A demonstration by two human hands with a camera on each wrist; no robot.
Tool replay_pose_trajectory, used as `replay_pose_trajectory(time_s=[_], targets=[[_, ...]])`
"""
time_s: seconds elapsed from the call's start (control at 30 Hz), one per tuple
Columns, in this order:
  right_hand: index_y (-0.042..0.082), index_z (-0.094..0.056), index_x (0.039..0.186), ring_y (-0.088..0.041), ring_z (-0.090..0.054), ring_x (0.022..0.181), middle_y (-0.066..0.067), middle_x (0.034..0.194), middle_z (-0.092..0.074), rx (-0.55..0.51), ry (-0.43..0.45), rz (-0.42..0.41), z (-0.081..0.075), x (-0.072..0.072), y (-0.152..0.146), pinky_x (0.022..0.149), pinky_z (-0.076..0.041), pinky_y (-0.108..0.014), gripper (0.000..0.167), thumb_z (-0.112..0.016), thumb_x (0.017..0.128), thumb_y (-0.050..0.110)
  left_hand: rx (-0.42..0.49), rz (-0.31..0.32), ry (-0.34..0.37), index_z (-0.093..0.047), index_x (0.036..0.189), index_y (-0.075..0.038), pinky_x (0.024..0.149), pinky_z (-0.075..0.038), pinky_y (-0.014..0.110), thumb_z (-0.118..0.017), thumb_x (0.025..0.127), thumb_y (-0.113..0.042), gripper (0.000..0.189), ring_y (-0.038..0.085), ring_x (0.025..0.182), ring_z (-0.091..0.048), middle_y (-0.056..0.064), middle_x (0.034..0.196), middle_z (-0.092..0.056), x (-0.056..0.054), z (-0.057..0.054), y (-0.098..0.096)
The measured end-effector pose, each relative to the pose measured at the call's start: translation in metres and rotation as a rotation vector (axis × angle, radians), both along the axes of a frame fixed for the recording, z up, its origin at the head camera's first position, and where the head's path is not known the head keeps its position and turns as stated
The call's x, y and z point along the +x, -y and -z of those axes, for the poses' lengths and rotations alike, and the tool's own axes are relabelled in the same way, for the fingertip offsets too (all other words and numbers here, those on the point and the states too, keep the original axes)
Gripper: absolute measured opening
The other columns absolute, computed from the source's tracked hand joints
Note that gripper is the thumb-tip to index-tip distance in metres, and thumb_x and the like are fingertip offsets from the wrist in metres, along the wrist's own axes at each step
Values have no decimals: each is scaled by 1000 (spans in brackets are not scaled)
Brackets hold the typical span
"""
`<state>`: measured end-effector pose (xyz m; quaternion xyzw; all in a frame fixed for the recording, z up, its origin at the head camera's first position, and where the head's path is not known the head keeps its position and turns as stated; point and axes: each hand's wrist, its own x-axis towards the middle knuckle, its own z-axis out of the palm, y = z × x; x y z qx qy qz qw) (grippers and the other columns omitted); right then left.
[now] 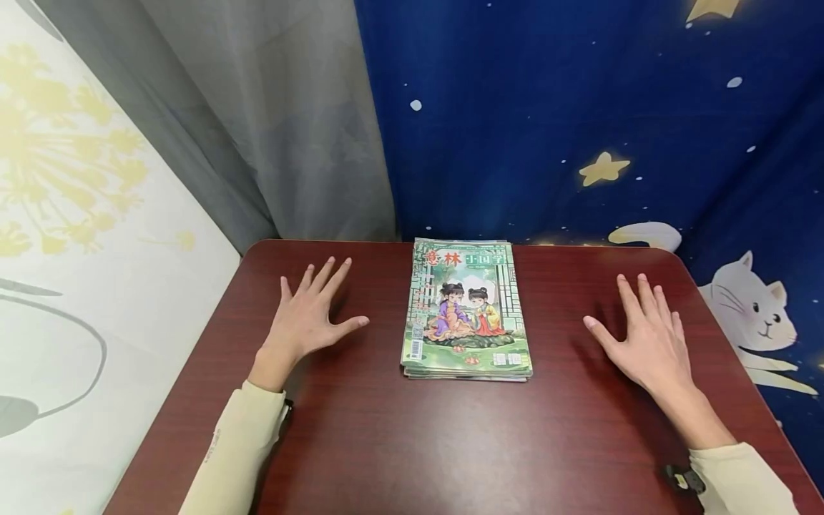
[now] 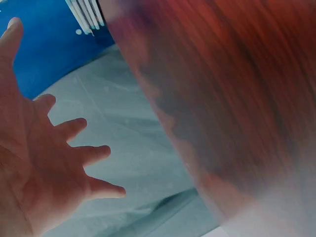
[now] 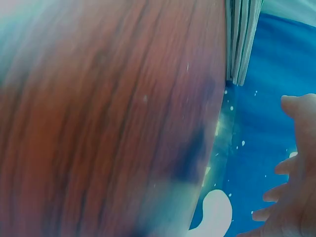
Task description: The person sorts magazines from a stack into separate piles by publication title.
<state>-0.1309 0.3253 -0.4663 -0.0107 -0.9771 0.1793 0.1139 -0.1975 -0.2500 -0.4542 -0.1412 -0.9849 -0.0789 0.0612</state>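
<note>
A stack of magazines (image 1: 466, 307) lies at the far middle of the dark red wooden table (image 1: 412, 443). The top cover is green, with two illustrated figures and large characters. To its left my left hand (image 1: 305, 315) hovers over the table, fingers spread and holding nothing. On the other side my right hand (image 1: 650, 340) is likewise spread, apart from the stack. In the left wrist view the left hand (image 2: 49, 153) shows its palm side, with the stack's edges (image 2: 86, 15) at the top. The right wrist view shows the right hand (image 3: 291, 187) below the stack's layered edges (image 3: 242, 39).
Behind the table hang a grey curtain (image 1: 309, 129) and a dark blue curtain (image 1: 502, 129) with stars and a white cat print (image 1: 749, 307). A white panel with yellow flower prints (image 1: 96, 300) borders the left side. Dark bands sit at both wrists.
</note>
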Motion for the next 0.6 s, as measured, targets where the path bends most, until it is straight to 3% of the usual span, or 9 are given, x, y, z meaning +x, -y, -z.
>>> replay_pose_trajectory(time_s=[0.27, 0.37, 0.5, 0.6], targets=[[17, -20, 170, -46, -10, 164, -21, 177, -12, -19, -26, -11, 2, 0, 8, 122, -15, -78, 98, -63, 97, 64, 76, 48, -17, -8, 168, -48, 122, -15, 80, -51, 83, -93, 106, 38, 161, -31, 2, 177, -26, 5, -2, -16], [14, -22, 170, -48, -18, 162, -21, 177, -15, -47, -37, -23, 2, -1, 12, 123, -19, -75, 96, -65, 97, 61, 122, 67, 0, -8, 168, -47, 124, -26, 72, -53, 84, -92, 105, 32, 160, -34, 1, 176, -27, 6, -2, -21], [13, -24, 169, -50, -30, 156, -19, 176, -20, -102, -31, -27, 3, 0, 20, 114, -32, -76, 94, -67, 98, 58, 171, 99, 23, -13, 169, -45, 119, -44, 59, -55, 84, -91, 105, 23, 158, -38, -6, 175, -29, 9, -4, -28], [14, -28, 168, -50, -37, 152, -20, 174, -28, -143, -45, -32, 2, -1, 28, 107, -37, -77, 89, -67, 99, 54, 173, 115, 17, -17, 168, -44, 114, -49, 56, -57, 84, -90, 104, 21, 156, -42, -8, 174, -32, 10, -4, -34]])
